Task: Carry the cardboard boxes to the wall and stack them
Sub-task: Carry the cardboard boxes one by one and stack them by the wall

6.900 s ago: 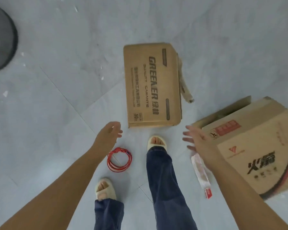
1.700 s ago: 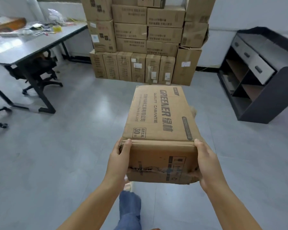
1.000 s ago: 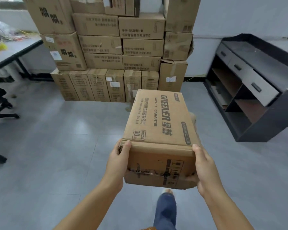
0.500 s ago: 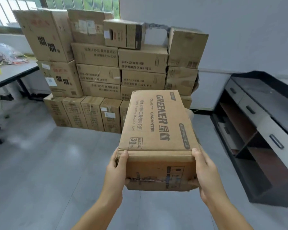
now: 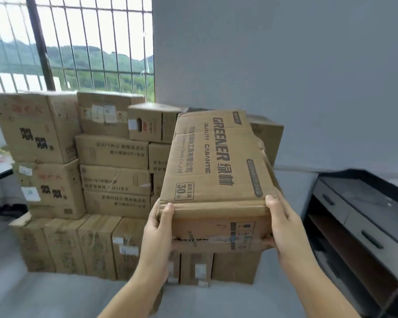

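Hands gripped one cardboard box at its near end, held in the air before the stack of boxes against the wall. Left hand clasped the near left corner, thumb curled over the top edge; right hand clasped the near right corner likewise, fingers beneath. A dark cabinet stood to the right, a barred window behind the stack.

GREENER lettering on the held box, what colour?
Dark grey-black print on the brown box; head view shows it.
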